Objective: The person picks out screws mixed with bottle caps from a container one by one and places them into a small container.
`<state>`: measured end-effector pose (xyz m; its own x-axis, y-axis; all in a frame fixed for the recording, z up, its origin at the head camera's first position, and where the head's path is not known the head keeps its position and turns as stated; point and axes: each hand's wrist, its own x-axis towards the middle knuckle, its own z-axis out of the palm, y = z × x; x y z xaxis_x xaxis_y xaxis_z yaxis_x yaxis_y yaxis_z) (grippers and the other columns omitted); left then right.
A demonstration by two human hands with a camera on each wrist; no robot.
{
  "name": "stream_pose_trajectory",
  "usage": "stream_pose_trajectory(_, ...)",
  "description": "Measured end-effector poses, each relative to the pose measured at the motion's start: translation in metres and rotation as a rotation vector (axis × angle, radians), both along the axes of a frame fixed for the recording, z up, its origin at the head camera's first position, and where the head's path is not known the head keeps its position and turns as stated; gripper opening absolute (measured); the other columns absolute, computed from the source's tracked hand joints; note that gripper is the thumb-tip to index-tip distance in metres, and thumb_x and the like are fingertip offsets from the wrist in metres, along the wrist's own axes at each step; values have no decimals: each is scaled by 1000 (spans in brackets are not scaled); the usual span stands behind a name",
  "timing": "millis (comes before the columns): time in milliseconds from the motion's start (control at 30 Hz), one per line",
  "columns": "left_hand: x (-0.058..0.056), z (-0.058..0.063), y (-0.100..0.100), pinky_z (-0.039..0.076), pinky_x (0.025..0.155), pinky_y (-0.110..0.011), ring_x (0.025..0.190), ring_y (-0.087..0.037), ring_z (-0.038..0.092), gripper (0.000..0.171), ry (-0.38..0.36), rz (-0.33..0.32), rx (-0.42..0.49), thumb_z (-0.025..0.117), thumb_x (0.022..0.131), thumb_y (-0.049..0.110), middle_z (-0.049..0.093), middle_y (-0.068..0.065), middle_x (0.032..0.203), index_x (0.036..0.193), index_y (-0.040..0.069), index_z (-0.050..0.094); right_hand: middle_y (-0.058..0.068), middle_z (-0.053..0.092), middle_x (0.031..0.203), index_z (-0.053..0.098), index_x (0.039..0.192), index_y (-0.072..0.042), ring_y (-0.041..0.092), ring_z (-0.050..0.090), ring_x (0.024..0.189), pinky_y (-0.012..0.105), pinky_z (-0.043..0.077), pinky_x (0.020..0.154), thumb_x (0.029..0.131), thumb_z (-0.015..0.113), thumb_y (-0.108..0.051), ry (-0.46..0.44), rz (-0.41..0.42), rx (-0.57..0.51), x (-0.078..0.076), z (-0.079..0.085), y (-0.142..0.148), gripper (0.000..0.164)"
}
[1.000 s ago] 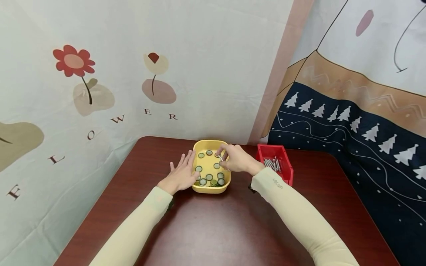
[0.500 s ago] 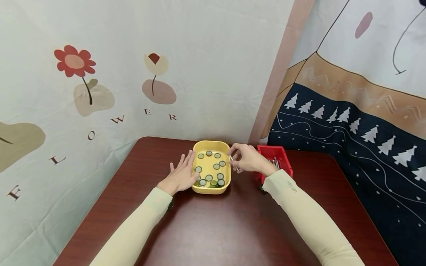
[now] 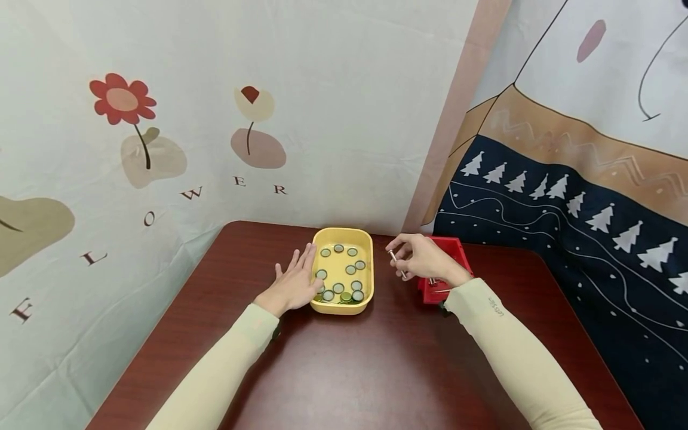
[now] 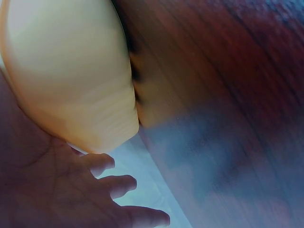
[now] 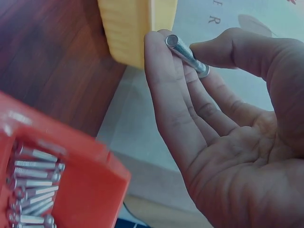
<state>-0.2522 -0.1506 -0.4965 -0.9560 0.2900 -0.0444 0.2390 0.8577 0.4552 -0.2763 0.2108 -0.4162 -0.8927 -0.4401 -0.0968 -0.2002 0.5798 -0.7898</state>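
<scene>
My right hand [image 3: 421, 258] pinches a shiny metal bolt [image 5: 187, 56] between thumb and fingers, over the table between the two containers. My left hand [image 3: 292, 285] lies with spread, straight fingers against the left side of a yellow plastic tray [image 3: 342, 309]. In that tray lie several green-edged bottle caps [image 3: 350, 270], most showing pale insides. A red bin [image 3: 458, 251], partly covered by my right hand and wrist in the head view, stands right of the tray. Several more bolts [image 5: 35, 183] lie in it, as the right wrist view shows.
Both containers stand on a dark reddish-brown wooden table [image 3: 333, 370]. Behind it hangs a pale printed cloth [image 3: 344, 119] with flowers and letters. A dark blue panel with white trees [image 3: 516, 209] continues to the right.
My right hand has moved right with the bolt, from above the yellow tray to beside the red bin. The left hand has stayed at the tray's side.
</scene>
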Motion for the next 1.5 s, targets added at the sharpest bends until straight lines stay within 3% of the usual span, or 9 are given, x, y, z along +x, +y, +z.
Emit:
stream_pose_trajectory(333,0,-1,1,6,134,-94,185,-46,4,95,-4,5,-3,50,114,39,0,-8,199,190,15,-1,17,85,114,73,142,-6,26,84,86,38,74,76,107,80,-5,46,-5,56,-1,1,31,35)
stream_pose_trajectory(533,-1,-1,1,8,134,-94,185,-46,5,94,1,-1,-14,50,114,39,0,-9,199,189,13,-1,19,84,113,74,141,-5,24,80,77,46,74,75,107,78,-1,70,-4,85,2,4,49,34)
stream_pose_trajectory(833,-1,0,1,8,134,-95,185,-47,5,95,4,2,-9,51,114,39,2,-10,199,189,12,0,20,83,124,76,143,-6,26,79,98,37,73,83,106,78,-3,131,-27,172,8,6,73,38)
stream_pose_trajectory(1100,0,-1,2,5,134,-94,185,-46,5,96,-8,3,3,51,114,39,1,-10,199,189,13,-2,17,83,119,77,141,-6,24,77,101,36,72,84,103,78,1,166,-39,235,11,-1,83,39)
stream_pose_trajectory(1500,-1,0,2,6,135,-93,185,-46,6,95,-3,9,2,51,115,39,4,-11,199,190,14,-1,15,84,117,79,139,-3,27,76,106,54,70,102,100,83,-2,213,-60,371,12,-13,84,39)
